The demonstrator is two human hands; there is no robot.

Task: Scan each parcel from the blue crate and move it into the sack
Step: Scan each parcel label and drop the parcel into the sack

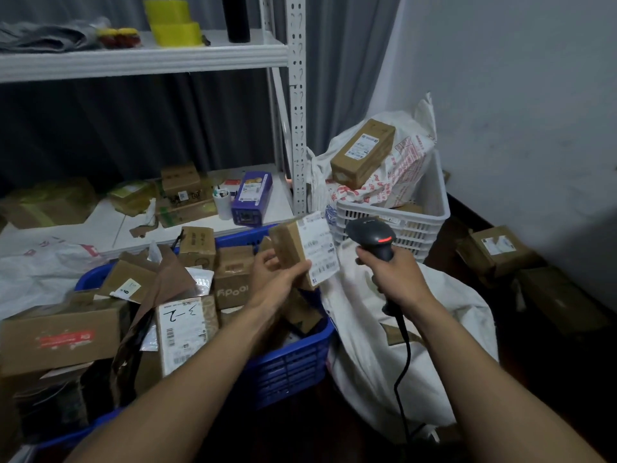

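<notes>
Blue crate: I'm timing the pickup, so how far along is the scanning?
Done: one brown box seems to lie in the sack. In hand: left hand holds a parcel to the scanner in the right hand. Left: the blue crate is piled high.

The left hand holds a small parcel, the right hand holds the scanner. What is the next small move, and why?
Probably aim the scanner at the white label of the parcel. The left hand grips the parcel with its label turned toward the scanner, which the right hand holds close beside it, red light on.
</notes>
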